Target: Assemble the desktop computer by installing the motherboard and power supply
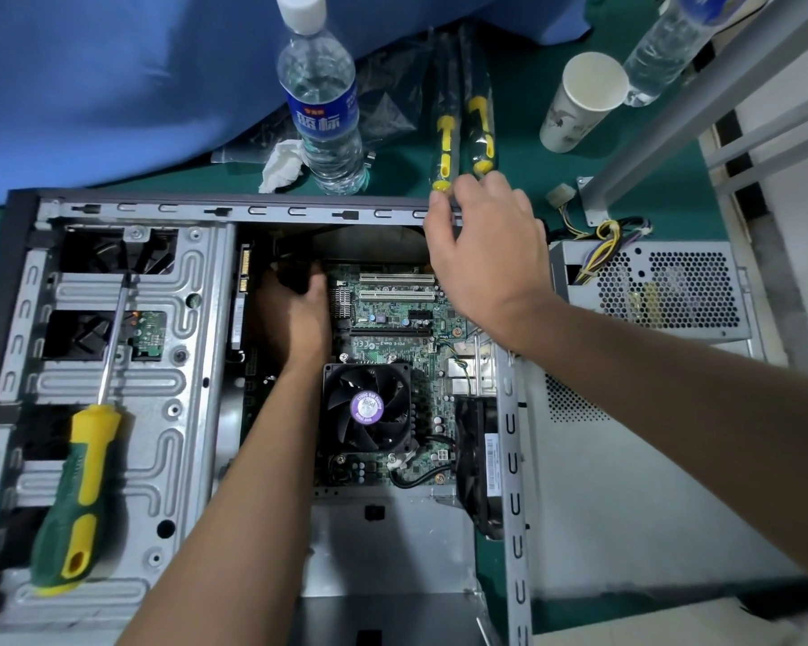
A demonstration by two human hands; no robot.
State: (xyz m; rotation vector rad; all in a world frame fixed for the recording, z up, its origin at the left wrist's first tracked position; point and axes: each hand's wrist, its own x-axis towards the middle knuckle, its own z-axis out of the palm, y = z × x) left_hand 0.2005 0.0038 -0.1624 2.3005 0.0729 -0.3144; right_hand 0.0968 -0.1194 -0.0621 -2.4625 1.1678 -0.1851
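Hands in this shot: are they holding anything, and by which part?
The left hand grips something black inside the case, unidentifiable. The right hand rests fingers on its top rim.

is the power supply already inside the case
No, the power supply sits on the table outside the case, to its right, with its wires loose.
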